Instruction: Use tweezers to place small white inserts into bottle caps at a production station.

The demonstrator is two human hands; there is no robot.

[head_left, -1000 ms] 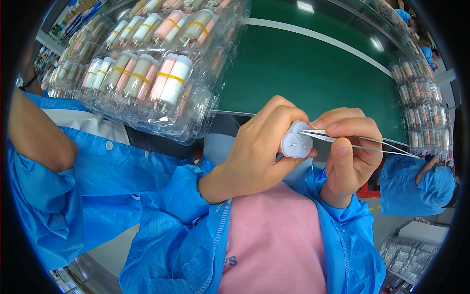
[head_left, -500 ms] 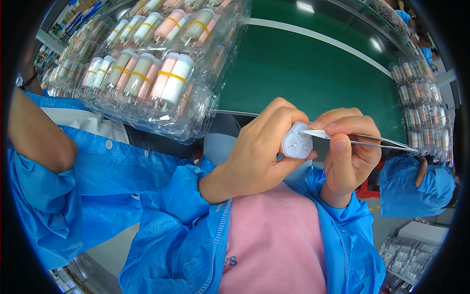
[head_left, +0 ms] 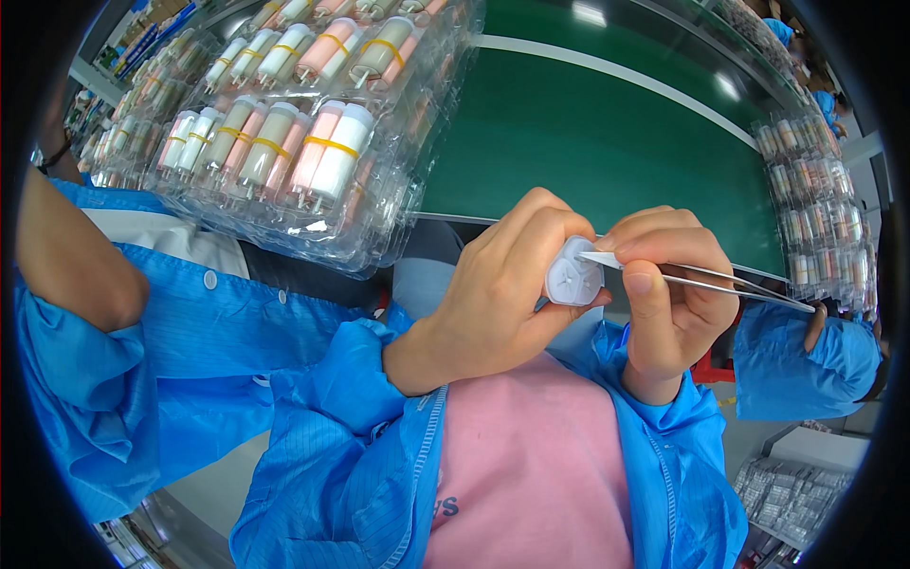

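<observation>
My left hand [head_left: 502, 284] grips a small white round plastic part [head_left: 573, 277], its end with a cross-shaped slit turned toward me. My right hand [head_left: 664, 294] pinches a pair of metal tweezers [head_left: 706, 280]; their tips touch the upper right edge of the white part, and their long end points right. Both hands are held close together above my pink shirt, between blue sleeves.
A clear plastic tray [head_left: 313, 142] of white and pink cylinders with yellow bands fills the upper left. A green conveyor belt [head_left: 607, 133] runs behind. More clear trays [head_left: 820, 209] stand at right. Another person's blue-sleeved arm [head_left: 85, 313] is at left, another blue sleeve [head_left: 806, 356] at right.
The hands stay in nearly the same place. The tweezers' tips have shifted slightly against the white part's edge.
</observation>
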